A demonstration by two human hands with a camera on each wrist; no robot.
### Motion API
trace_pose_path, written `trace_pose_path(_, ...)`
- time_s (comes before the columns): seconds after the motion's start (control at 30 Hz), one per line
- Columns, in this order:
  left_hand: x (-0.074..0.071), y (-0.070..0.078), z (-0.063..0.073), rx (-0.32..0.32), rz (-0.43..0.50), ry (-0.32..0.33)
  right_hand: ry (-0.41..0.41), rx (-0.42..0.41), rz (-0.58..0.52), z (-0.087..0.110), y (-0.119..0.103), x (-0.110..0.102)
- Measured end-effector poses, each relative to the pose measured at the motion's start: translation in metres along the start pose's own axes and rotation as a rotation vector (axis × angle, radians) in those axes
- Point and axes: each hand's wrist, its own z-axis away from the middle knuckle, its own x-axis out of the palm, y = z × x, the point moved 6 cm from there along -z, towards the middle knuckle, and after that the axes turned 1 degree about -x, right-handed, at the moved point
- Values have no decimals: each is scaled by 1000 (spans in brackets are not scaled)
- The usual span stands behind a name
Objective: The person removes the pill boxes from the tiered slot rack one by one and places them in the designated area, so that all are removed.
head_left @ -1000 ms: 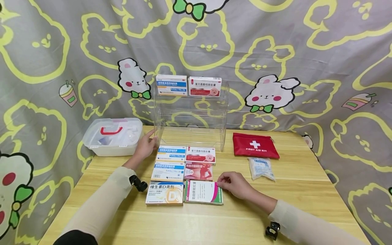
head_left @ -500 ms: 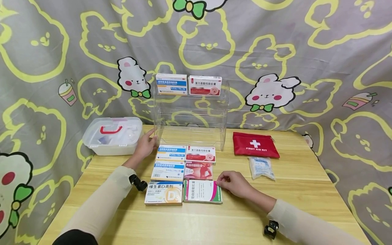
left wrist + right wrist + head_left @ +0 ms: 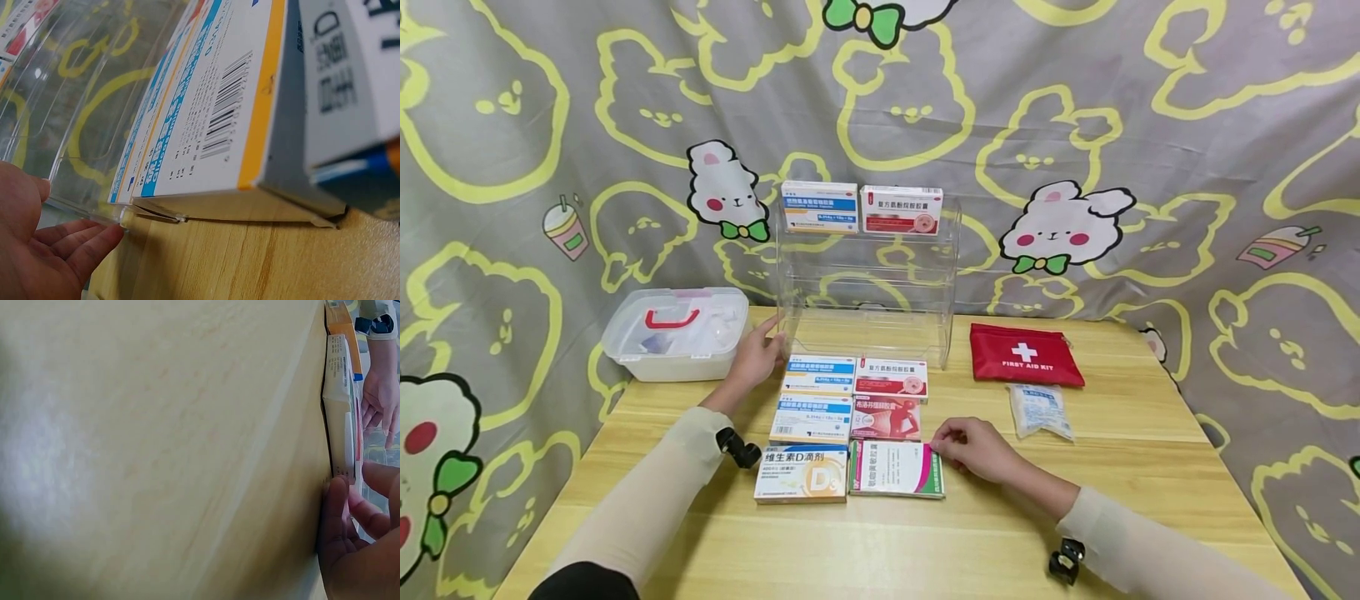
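Observation:
My left hand (image 3: 760,354) is at the lower left side of a clear acrylic display rack (image 3: 872,287). Its fingers are extended and touch the rack near its base, as the left wrist view also shows. My right hand (image 3: 976,450) pinches the right end of a white medicine box with green and magenta trim (image 3: 891,469) lying flat on the table. Left of that lies a vitamin D box (image 3: 801,475). Behind these lie two blue-and-white boxes (image 3: 811,419), a red ibuprofen box (image 3: 886,418) and a red-and-white box (image 3: 891,379), in two columns.
Two medicine boxes (image 3: 820,208) stand on the rack's top tier. A translucent lidded case with a red handle (image 3: 673,354) is at the left. To the right lie a red first aid pouch (image 3: 1026,357) and a plastic packet (image 3: 1041,412). A patterned curtain hangs behind.
The green-trimmed box and the vitamin D box have shifted slightly left, along with my right hand. My left hand stays at the rack.

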Motion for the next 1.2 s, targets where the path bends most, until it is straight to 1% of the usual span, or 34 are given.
trace_pose_path(0.23,1,-2,0,-12,14,-4,-24,9,-56,-3,1,-5)
trace_pose_path(0.4,1,-2,-1,-9,6,-1,-11,16,-33,-8,-4,-14)
trace_pose_path(0.5,0,-1,0,-3,8,1,9,1,-14,-12,-11,-22)
trace_pose_path(0.57,0,-1,0,3,8,2,18,-24,-2,-17,-18,-28)
trace_pose_path(0.67,0,0,1,12,11,6,34,-81,21,-25,-32,-37)
trace_pose_path(0.83,1,-1,0,13,7,5,62,-170,73,-43,-64,-52)
trace_pose_path(1.03,0,-1,0,12,9,5,94,-269,147,-68,-111,-70)
trace_pose_path(1.2,0,-1,0,19,8,12,155,-346,223,-92,-154,-85)
